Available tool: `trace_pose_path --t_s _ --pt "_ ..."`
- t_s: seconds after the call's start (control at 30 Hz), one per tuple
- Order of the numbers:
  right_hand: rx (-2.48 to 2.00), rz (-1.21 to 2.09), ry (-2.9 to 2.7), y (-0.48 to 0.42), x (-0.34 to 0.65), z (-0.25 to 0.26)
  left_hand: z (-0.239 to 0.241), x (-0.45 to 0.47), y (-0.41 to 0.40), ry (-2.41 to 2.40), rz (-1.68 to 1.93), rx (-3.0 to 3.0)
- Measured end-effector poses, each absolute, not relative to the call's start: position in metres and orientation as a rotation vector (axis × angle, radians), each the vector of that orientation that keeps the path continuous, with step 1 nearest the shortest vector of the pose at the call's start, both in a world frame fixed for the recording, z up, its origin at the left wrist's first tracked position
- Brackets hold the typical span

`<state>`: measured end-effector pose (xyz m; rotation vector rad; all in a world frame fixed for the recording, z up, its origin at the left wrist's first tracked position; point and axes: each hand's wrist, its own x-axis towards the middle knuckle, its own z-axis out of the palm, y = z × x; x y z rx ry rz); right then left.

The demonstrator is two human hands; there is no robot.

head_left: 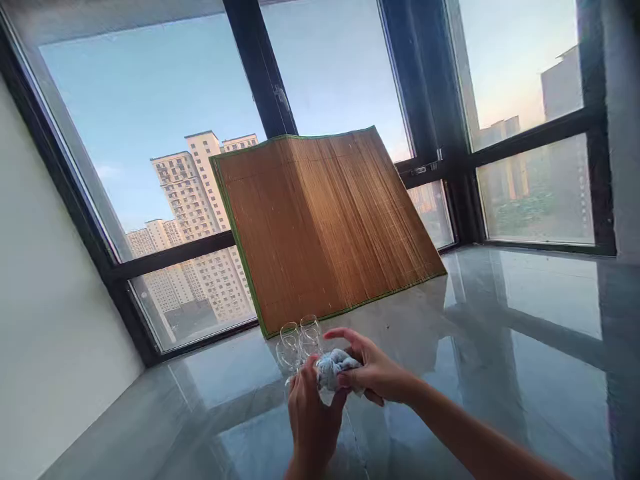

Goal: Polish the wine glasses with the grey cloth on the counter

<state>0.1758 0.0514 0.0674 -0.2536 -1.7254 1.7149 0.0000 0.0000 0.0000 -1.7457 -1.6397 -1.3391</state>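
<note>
A bunched pale blue-and-white cloth (pixel 332 369) sits between my two hands. My right hand (pixel 376 371) grips it with thumb and lower fingers, the index finger stretched out toward the left. From the near side, my left hand (pixel 316 417) curls its fingers at the cloth's left end, around what looks like a clear glass; a faint transparent edge shows beside the fingers, and the rest is hidden. Just beyond the hands, several clear drinking glasses (pixel 289 333) stand close together on the glossy grey surface (pixel 240 400). Their lower parts are partly covered by my fingers.
A brown bamboo mat (pixel 325 227) with green edging leans against the window behind the glasses. Dark window frames (pixel 175 257) border the surface at the back and right. A white wall (pixel 55 287) rises on the left. Tall buildings show outside.
</note>
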Motion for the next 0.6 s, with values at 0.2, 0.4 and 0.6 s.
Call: trace_pose_path --t_s 0.2,0.4,0.6 --pt "-0.337 1.574 -1.622 0.052 0.184 0.073 -0.001 0.006 -0.007 -1.903 -1.778 -1.898" --pt "-0.416 1.457 -1.536 0.061 0.182 0.068 0.009 0.008 -0.005 -1.830 -2.453 -1.722" --pt "-0.565 1.354 -1.528 0.063 0.169 0.057 0.028 0.008 -0.008 -1.807 -3.308 -1.477"
